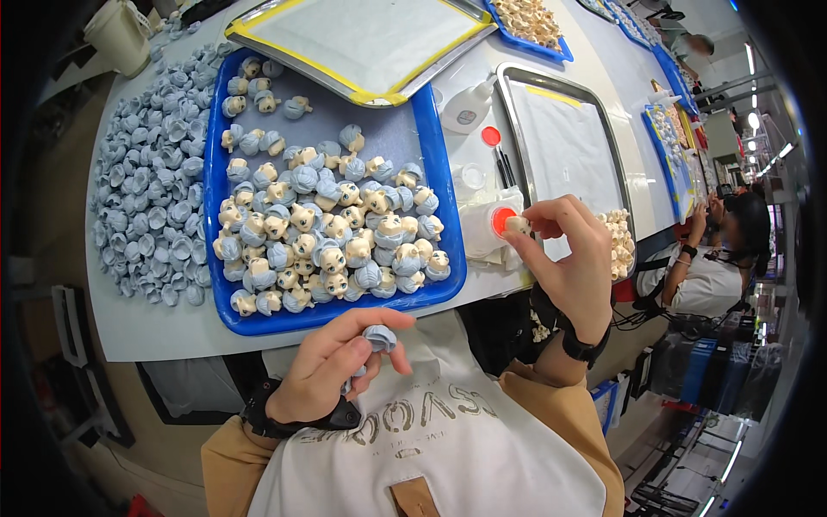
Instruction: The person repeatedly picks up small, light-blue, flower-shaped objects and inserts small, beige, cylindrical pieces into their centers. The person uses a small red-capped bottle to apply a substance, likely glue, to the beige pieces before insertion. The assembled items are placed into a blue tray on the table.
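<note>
My left hand (332,366) is closed around a pale blue doll hair piece (379,338), held between thumb and fingers in front of my apron. Part of a second blue piece (355,376) shows under its fingers. With thumb and fingertips, my right hand (568,250) pinches a small cream doll face part (517,226). That part is right beside the round red top (502,220) of a white container; whether they touch I cannot tell. Between the hands and beyond lies a blue tray (448,233) of doll heads (332,250) with painted eyes and blue hair.
Loose blue hair pieces (159,172) cover the table's left side. A metal tray (560,138) with cream parts (618,246) lies right, near a white squeeze bottle (468,108) and dark pens (504,164). A yellow-taped tray (370,43) overlaps the blue one. Another person (715,267) sits right.
</note>
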Tool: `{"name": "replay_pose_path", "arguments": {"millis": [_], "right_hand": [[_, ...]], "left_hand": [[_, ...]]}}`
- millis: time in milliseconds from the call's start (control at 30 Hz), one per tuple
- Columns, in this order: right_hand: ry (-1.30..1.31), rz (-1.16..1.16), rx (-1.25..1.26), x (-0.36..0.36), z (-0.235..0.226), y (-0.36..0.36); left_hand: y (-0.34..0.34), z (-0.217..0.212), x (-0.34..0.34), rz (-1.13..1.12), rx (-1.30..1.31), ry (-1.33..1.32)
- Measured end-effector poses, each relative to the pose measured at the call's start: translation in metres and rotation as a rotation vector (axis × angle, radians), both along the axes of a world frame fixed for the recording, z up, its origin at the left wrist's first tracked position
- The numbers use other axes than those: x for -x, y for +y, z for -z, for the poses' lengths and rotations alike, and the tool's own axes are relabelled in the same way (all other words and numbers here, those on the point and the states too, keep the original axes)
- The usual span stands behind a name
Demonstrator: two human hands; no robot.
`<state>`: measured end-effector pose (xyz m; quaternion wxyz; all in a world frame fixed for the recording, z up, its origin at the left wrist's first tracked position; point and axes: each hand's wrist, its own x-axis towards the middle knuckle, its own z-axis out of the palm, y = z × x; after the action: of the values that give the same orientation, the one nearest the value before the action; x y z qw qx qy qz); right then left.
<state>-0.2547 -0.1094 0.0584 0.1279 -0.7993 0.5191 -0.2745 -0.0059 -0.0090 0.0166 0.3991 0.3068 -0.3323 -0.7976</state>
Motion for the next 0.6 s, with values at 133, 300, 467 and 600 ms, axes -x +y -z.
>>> {"name": "replay_pose_path", "arguments": {"millis": [133, 300, 467, 600], "right_hand": [[-0.051, 0.033, 0.039, 0.003, 0.008, 0.006], [-0.498, 0.059, 0.016, -0.001, 0.022, 0.026], [-1.007, -0.362, -0.348, -0.029, 0.019, 0.05], [-0.867, -0.528, -0.404, -0.045, 0.014, 0.052]], "left_hand": [[0.0, -0.003, 0.0, -0.008, 0.005, -0.016], [0.001, 0.006, -0.001, -0.096, 0.136, -0.043], [-0.001, 0.018, 0.005, -0.236, 0.343, -0.078], [0.004, 0.009, 0.01, -0.327, 0.331, -0.114]]}}
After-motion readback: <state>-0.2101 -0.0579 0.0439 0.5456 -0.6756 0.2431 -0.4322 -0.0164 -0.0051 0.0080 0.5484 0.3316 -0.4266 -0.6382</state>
